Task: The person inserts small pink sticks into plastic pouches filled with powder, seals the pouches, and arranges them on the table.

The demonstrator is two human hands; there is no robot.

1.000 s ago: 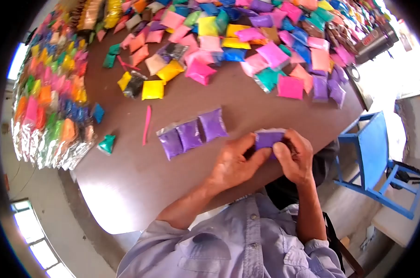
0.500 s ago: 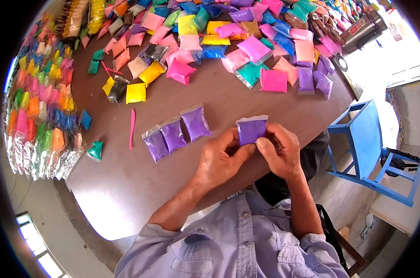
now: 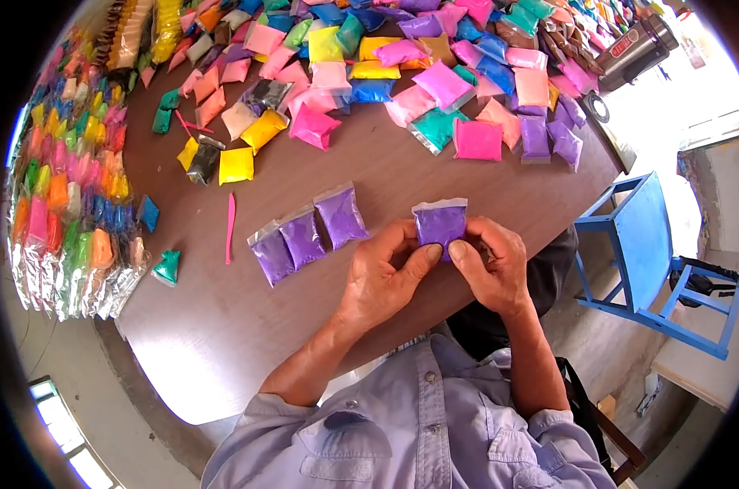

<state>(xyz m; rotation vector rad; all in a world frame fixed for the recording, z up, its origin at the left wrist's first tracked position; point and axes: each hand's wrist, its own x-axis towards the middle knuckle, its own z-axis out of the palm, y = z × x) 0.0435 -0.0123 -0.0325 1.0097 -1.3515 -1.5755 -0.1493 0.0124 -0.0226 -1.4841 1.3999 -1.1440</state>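
Purple packet sits between left grip and right grip, pinched low.

We lose the ends of several fingers of the left hand and right hand behind the purple packet, whose lower part the thumbs partly cover. The left forearm hides some of the desk's near edge. We cannot find its far edge under the heap of packets, cut off above, nor read the flask's lettering.
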